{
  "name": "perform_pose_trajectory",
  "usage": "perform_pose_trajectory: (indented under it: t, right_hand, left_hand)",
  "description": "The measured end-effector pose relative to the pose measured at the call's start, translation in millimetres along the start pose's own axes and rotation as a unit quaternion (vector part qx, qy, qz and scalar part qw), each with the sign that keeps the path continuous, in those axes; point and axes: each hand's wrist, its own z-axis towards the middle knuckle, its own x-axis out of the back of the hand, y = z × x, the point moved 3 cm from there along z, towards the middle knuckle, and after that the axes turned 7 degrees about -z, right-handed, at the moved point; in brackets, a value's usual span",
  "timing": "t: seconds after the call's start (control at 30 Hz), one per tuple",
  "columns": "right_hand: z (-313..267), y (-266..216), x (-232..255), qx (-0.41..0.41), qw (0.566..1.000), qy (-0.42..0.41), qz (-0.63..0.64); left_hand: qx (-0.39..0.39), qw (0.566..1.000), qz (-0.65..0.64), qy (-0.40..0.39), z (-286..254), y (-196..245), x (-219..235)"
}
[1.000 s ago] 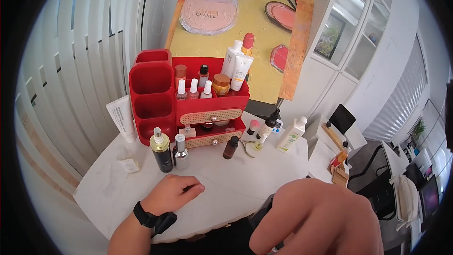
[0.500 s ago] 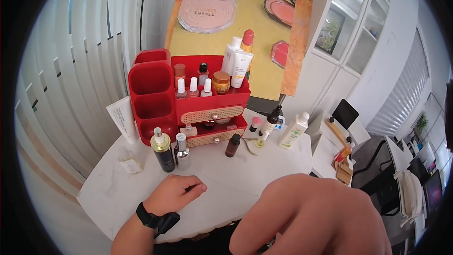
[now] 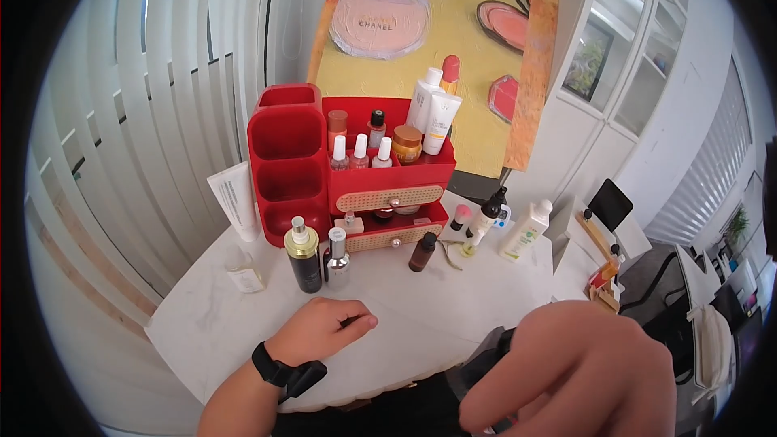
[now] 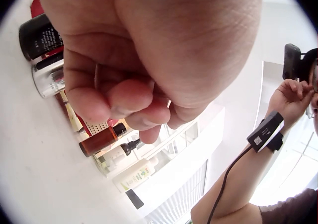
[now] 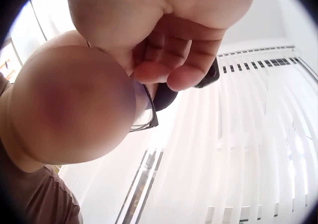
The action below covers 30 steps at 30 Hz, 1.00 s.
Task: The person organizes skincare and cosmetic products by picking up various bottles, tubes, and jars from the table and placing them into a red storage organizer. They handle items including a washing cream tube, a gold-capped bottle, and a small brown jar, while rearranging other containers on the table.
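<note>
My left hand [image 3: 320, 330] rests on the white marble-look table, its fingers loosely curled around nothing. Just beyond it stand a black pump bottle with a gold collar [image 3: 305, 265] and a silver-capped bottle [image 3: 337, 263]. A small brown bottle [image 3: 421, 253] is farther right. My right hand [image 3: 583, 368] is raised close before the head camera. In the left wrist view that hand [image 4: 293, 92] is up by the face, bent fingers beside the glasses [image 5: 149, 119]; nothing shows in its grasp.
A red organizer [image 3: 287, 146] full of bottles and jars stands at the back, its lower drawer [image 3: 388, 239] pulled out. A white tube [image 3: 235, 198] and a small clear bottle [image 3: 244, 273] are at left. A white bottle [image 3: 526, 231] and a makeup brush [image 3: 461, 216] are at right.
The head view has shifted, so the table and left hand sit farther right in it. The right hand stays raised before the camera, moving slightly; the left keeps its pose.
</note>
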Motion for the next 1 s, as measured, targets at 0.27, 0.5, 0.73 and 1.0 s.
perform_pose_trajectory:
  t: [0.27, 0.5, 0.73, 1.0]
  right_hand:
    - [-53, -6, 52, -0.35, 0.906, 0.145, -0.188]
    - [-157, 21, 87, -0.589, 0.688, 0.027, -0.424]
    - [-228, 24, 99, -0.651, 0.581, -0.108, -0.476]
    - [-257, 45, 89, -0.649, 0.523, -0.22, -0.507]
  left_hand:
    - [-0.005, 1.0, 0.002, 0.004, -1, 1, 2]
    - [-0.014, 1.0, 0.016, 0.01, 1, -1, 0]
    - [0.001, 1.0, 0.001, 0.011, 1, 0, 0]
    - [-0.018, 1.0, 0.011, 0.004, 0, -5, 0]
